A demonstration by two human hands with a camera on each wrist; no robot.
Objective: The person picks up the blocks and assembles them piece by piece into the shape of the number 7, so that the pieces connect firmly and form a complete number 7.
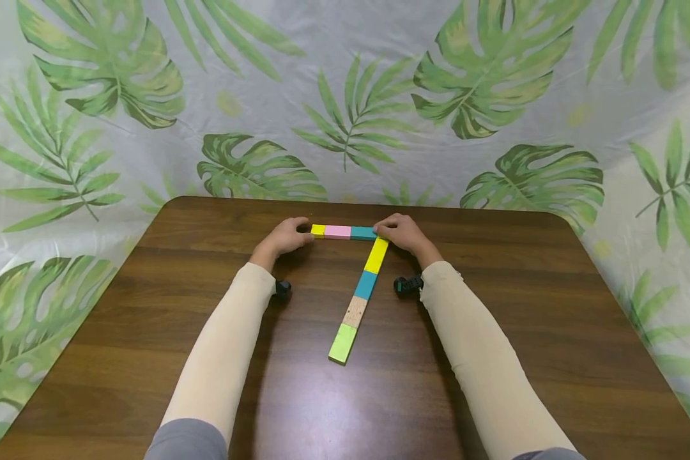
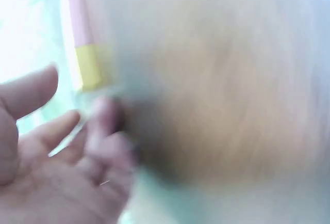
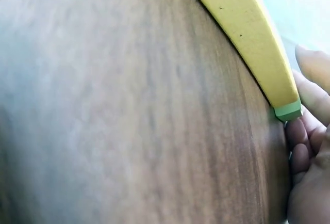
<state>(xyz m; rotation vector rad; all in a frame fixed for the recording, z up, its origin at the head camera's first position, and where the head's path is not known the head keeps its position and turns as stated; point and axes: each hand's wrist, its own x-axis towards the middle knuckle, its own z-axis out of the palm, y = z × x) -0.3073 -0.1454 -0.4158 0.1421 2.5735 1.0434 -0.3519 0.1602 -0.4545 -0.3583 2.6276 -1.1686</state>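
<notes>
A short row of wooden blocks lies near the table's far edge: a small yellow block [image 1: 318, 231], a pink block [image 1: 337, 232] and a teal block [image 1: 362, 233]. My left hand [image 1: 291, 236] is at the yellow end, its fingers spread and loosely bent, with a small gap to the block in the left wrist view. My right hand [image 1: 401, 231] pinches the teal block's right end between thumb and fingers. From that corner a slanted row comes toward me: a longer yellow block [image 1: 376, 255], a blue block [image 1: 365, 285], a bare-wood block [image 1: 354, 311] and a lime-green block [image 1: 342, 344].
The brown wooden table [image 1: 494, 358] spreads around both rows. Behind it hangs a leaf-patterned sheet [image 1: 368, 115]. A dark wrist camera [image 1: 408, 285] sits at the right wrist, another camera [image 1: 283, 290] at the left.
</notes>
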